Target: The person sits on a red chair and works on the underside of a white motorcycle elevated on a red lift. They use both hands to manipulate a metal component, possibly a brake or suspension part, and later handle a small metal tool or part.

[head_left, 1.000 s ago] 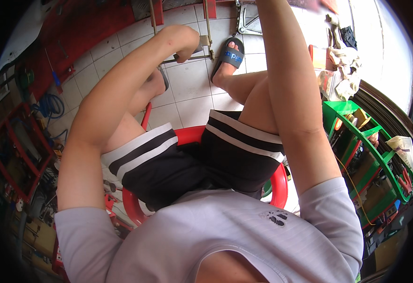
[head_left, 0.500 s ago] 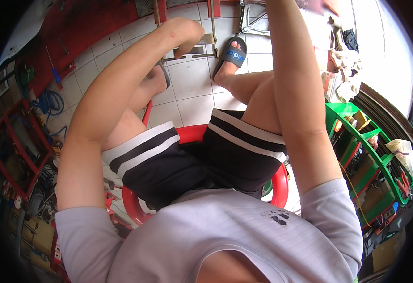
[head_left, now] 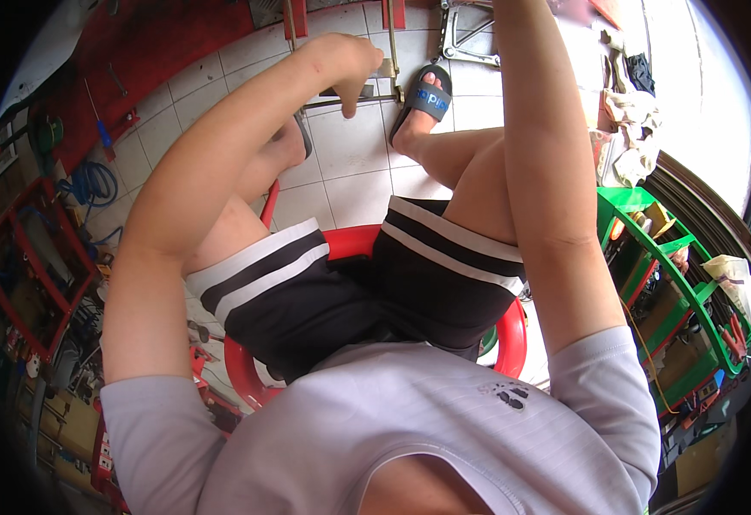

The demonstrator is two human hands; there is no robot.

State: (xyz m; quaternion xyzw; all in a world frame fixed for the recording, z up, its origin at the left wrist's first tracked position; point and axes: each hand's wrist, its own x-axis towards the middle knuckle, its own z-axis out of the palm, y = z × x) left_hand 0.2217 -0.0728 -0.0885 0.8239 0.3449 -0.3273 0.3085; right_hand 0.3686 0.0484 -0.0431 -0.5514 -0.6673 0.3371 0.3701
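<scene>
My left hand [head_left: 357, 70] reaches over a metal frame of thin bars [head_left: 393, 60] near the top of the view. One of its digits points down, apart from the rest, and nothing shows in its grasp. The other fingers are mostly hidden behind the back of the hand, and whether they touch the frame I cannot tell. My right forearm [head_left: 550, 146] stretches up past the top edge, so my right hand is out of view.
I sit on a red round stool [head_left: 513, 343] above white floor tiles. A silver metal stand [head_left: 470, 39] is beside my sandalled foot [head_left: 423, 103]. A green rack [head_left: 676, 257] holds tools at right. Coiled blue hose [head_left: 92, 184] and a red frame [head_left: 36, 266] lie left.
My left hand has shifted slightly right, and its downward digit now reaches lower, away from the metal plate beside it. My right arm has barely moved.
</scene>
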